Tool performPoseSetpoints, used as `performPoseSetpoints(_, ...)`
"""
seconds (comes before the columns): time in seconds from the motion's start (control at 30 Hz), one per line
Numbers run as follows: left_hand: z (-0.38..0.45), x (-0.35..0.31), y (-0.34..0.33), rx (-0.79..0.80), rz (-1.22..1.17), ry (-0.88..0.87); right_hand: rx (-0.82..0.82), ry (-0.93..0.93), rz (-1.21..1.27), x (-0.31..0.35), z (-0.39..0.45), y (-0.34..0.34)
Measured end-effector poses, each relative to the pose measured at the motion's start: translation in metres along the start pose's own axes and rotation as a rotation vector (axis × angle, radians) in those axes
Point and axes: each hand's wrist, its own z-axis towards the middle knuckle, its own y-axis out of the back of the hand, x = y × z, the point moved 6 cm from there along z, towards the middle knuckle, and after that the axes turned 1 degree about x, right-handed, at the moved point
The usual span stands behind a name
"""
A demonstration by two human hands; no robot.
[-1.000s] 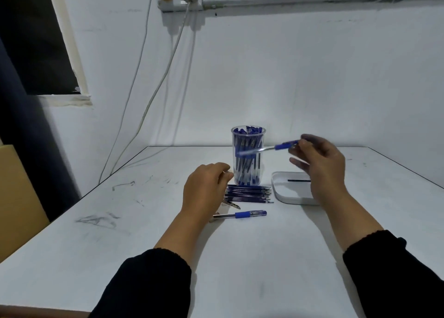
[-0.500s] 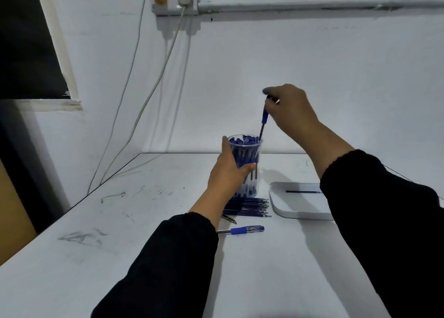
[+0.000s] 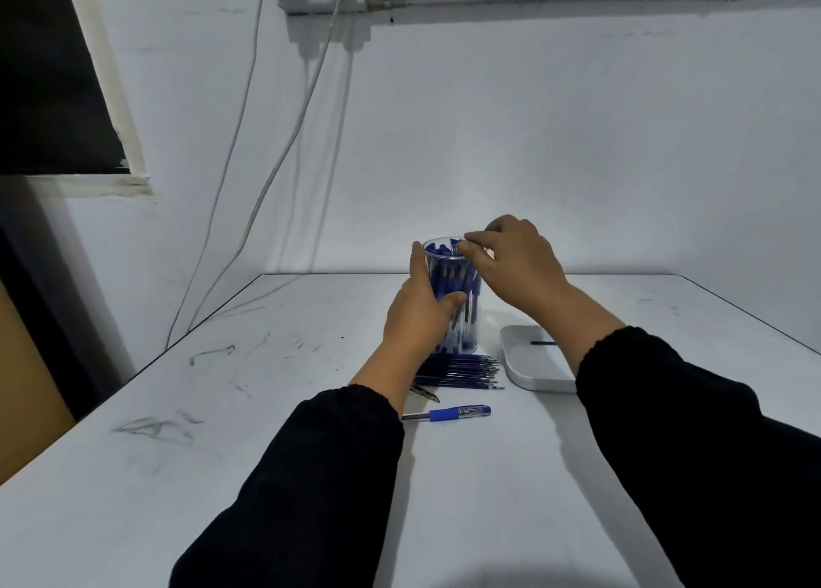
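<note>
Head view: you look to be at the stowing step. Your left hand [image 3: 417, 321] wraps the clear cup [image 3: 472, 316], which stands upright on the table [image 3: 275, 410], toward 12 o'clock from you. Your right hand [image 3: 520, 267] sits at the rim, fingertips curled among the pen tops [image 3: 442, 250]. You cannot tell whether they pinch one. The next move is probably to free the fingers, then reach to 6 o'clock of the cup, past the refills [image 3: 462, 370], for the loose pen [image 3: 448, 413].

Dim cool light, soft shadows, wide-angle distortion
</note>
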Motion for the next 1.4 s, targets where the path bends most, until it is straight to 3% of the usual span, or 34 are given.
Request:
performPoseSetpoints(0.13, -0.016, 0.001, 0.009, 0.014, 0.040, 0.044, -0.137, 0.002, 0.222, -0.003, -0.025, 0.009)
performPoseSetpoints(0.2, -0.028, 0.004, 0.018, -0.023, 0.050, 0.035, -0.122, 0.019, 0.307, 0.000, -0.046, 0.009)
performPoseSetpoints(0.43, -0.069, 0.017, 0.029, 0.054, -0.026, -0.005, 0.306, 0.052, 0.235, 0.003, -0.125, -0.034)
performPoseSetpoints(0.57, -0.085, 0.020, 0.017, 0.187, 0.106, -0.058, 0.430, 0.051, 0.145, 0.001, -0.139, -0.045)
performPoseSetpoints(0.8, -0.101, 0.018, -0.005, 0.333, 0.362, -0.264, 0.386, -0.031, 0.263, 0.000, -0.142, -0.040)
performPoseSetpoints(0.97, -0.105, 0.013, -0.007, 0.258, 0.488, -0.343, 0.372, -0.075, 0.368, -0.003, -0.144, -0.037)
performPoseSetpoints(1.4, -0.106, 0.007, 0.000, 0.108, 0.513, -0.421, 0.325, -0.074, 0.442, -0.006, -0.137, -0.037)
